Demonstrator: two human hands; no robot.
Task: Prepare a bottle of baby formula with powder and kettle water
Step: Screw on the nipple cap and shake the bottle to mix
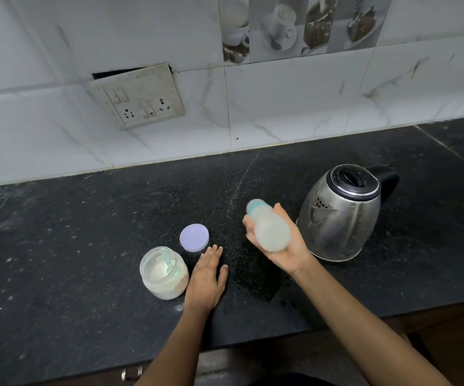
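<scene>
The right hand, palm turned up, gripped a baby bottle with its fingers curled under the body and the thumb over the top. The bottle was blurred and lay tilted in the palm, clear of the counter, its teal collar pointing up and away from the person. Its contents looked pale and milky. Just right of the grip, close to the wrist, stood a steel electric kettle with its black lid down. Below the held bottle, a wet patch darkened the black stone countertop.

To the left of the grip, the left hand lay flat on the counter, fingers straight, holding nothing, with a ring on one finger. Touching or just beside its outer edge stood an open jar of white formula powder with a pale green scoop inside. A lavender lid lay just beyond the fingertips. Farther off, on the tiled wall, hung a loose switch plate.
</scene>
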